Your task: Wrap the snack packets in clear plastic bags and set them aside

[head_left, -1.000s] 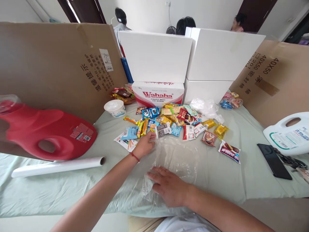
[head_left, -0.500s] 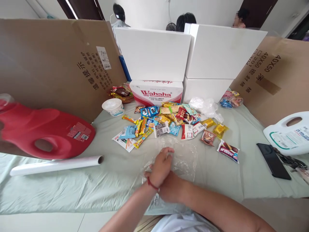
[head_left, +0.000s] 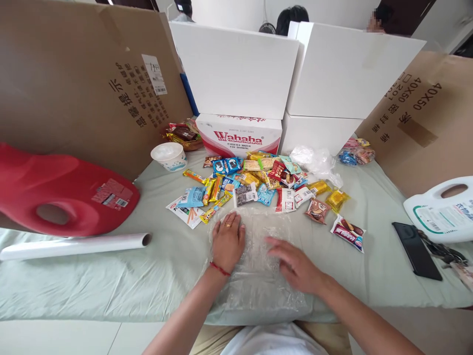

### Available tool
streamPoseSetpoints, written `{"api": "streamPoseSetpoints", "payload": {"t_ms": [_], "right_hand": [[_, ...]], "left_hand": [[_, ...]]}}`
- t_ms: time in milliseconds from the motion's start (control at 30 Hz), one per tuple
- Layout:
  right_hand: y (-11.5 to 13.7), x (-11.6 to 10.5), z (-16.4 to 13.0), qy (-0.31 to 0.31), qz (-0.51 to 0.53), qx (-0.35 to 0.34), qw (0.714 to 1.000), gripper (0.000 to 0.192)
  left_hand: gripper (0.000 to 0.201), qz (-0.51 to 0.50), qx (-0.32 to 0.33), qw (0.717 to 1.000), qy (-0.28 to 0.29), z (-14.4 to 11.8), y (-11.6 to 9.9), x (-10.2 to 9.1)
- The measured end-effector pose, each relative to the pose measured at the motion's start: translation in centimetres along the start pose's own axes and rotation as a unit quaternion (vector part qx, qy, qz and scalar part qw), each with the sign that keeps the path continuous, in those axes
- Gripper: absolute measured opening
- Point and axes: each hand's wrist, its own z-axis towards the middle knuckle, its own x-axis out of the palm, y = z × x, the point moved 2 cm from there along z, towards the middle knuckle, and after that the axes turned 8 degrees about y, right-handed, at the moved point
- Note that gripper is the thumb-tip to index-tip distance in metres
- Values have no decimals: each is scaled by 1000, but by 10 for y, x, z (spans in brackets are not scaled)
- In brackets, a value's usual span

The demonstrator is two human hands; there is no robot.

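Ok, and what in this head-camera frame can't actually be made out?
- Plastic sheet: its near edge is cut off by the table edge, and both the left hand and right hand cover parts of it.
- Red jug: cut off by the left frame edge.
- Snack packets: print too small to read.
- People behind the white boxes: mostly hidden.

Beyond the fingers [head_left: 232,220], the red-and-white carton [head_left: 238,135] reads "Wahaha" and "PURIFIED WATER FOR DRINKING". Far right of the fingers, the leaning cardboard sheet [head_left: 421,118] carries "40X50", printed upside down.
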Motion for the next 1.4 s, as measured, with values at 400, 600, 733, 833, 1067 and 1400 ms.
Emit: {"api": "streamPoseSetpoints", "payload": {"t_ms": [400, 600, 733, 833, 1067, 1400], "right_hand": [[-68, -4, 34, -50, -231, 186, 954, 56], [-60, -35, 37, -34, -208, 187, 960, 44], [-48, -88, 81, -82, -238, 214, 944, 34], [-57, -131, 139, -83, -308, 212, 924, 29], [-118, -168, 250, 70, -365, 231, 899, 64], [-125, -198, 243, 53, -402, 229, 885, 68]], "left_hand": [[51, 121, 29, 989, 74, -1, 2, -14], [58, 134, 39, 987, 81, -2, 24, -14], [58, 127, 40, 988, 77, -3, 24, -13], [57, 118, 44, 989, 71, -3, 24, -13], [55, 113, 38, 990, 78, -4, 25, -17], [53, 84, 42, 993, 65, -4, 27, -18]]}}
